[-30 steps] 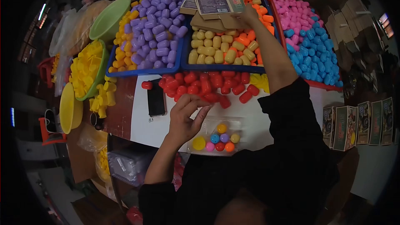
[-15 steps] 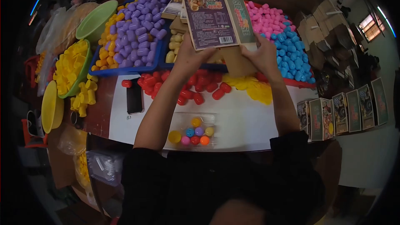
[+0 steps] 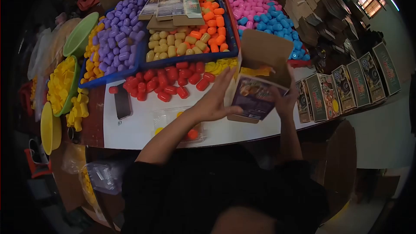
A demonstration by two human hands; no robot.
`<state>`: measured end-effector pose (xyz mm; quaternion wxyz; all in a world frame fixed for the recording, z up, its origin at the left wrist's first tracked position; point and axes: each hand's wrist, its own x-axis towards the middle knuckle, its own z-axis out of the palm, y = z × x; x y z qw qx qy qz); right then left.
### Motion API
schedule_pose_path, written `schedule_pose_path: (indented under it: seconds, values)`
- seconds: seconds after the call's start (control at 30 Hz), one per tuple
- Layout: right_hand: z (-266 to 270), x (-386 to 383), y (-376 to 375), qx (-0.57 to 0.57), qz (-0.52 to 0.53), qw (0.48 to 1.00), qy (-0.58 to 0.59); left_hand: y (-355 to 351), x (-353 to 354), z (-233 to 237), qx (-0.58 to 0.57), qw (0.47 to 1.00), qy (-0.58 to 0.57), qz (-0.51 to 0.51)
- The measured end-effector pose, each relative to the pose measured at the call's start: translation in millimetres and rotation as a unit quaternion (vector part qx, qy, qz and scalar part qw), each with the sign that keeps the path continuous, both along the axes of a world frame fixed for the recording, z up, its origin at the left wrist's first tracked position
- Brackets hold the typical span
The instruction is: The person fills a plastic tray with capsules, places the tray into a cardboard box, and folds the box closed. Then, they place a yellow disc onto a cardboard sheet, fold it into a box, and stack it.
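Observation:
A printed cardboard box (image 3: pixel 252 101) with an open brown flap is tilted between my hands above the right part of the white tabletop. My left hand (image 3: pixel 215 100) presses along its left side, fingers stretched up the edge and thumb at the front. On its right side my right hand (image 3: pixel 284 98) grips the wall, its thumb over the printed face. Partly hidden behind my left forearm, a clear plastic tray (image 3: pixel 200 135) holds a few coloured balls. Red capsules (image 3: pixel 170 90) lie loose beyond my left hand, and flat yellow pieces (image 3: pixel 220 66) lie behind the box.
Blue bins (image 3: pixel 149 63) hold purple, tan and orange capsules, with flattened boxes (image 3: pixel 172 8) on top. Pink and blue capsules (image 3: pixel 277 27) fill a red bin. Several finished-looking boxes (image 3: pixel 345 87) stand right. A phone (image 3: pixel 123 105) and a green bowl of yellow parts (image 3: pixel 78 87) are left.
The flat printed carton has come down from above the bins toward me and is now opened into a box shape. Both hands moved with it, and the view has shifted right.

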<state>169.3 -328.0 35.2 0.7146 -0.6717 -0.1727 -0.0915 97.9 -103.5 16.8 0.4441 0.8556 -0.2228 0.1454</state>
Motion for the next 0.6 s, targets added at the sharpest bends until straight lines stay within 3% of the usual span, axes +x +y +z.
schedule_pose_path:
  seconds: [0.03, 0.07, 0.13, 0.2, 0.3, 0.33, 0.37, 0.4, 0.43, 0.5, 0.6]
  values:
    - [-8.4, -10.4, -0.7, -0.111, -0.012, 0.982, -0.152, 1.1, 5.7, 7.4, -0.121, 0.992, -0.021, 0.002]
    - [-14.3, -19.9, -2.9, -0.217, -0.024, 0.929, -0.297, 2.9, 9.4, 6.9, -0.123, 0.992, -0.016, 0.005]
    - [-18.7, -27.6, -13.4, -0.210, 0.004, 0.938, -0.276, 3.1, 12.1, 2.9, -0.046, 0.993, -0.095, -0.058]
    - [-24.5, -24.7, -24.2, -0.219, 0.006, 0.925, -0.310, 0.2, 9.6, 0.4, -0.043, 0.992, -0.081, -0.091]
    - [-27.2, -31.0, -27.9, -0.136, 0.008, 0.928, -0.347, -8.1, 2.0, 0.6, -0.078, 0.992, -0.082, -0.051]
    - [-30.3, -28.2, -37.1, -0.137, 0.006, 0.928, -0.346, -11.2, 2.1, -2.0, -0.197, 0.977, -0.057, -0.055]
    - [-27.0, -24.7, -47.6, -0.217, 0.025, 0.890, -0.401, -13.2, 1.6, -2.1, -0.314, 0.947, -0.029, -0.057]
    - [-24.9, -23.4, -52.9, -0.295, 0.046, 0.841, -0.451, -8.9, 1.9, -0.6, -0.237, 0.968, -0.041, -0.069]
    - [-20.8, -26.4, -58.0, -0.296, 0.049, 0.841, -0.450, -8.2, 1.5, 1.9, -0.240, 0.968, -0.040, -0.066]
    - [40.1, -46.6, -36.8, -0.421, 0.107, 0.840, -0.324, -7.2, -0.4, 11.0, -0.151, 0.983, -0.039, -0.099]
    - [66.1, -40.5, -19.8, -0.465, 0.147, 0.839, -0.242, -8.3, -0.2, 13.8, -0.083, 0.991, -0.059, -0.084]
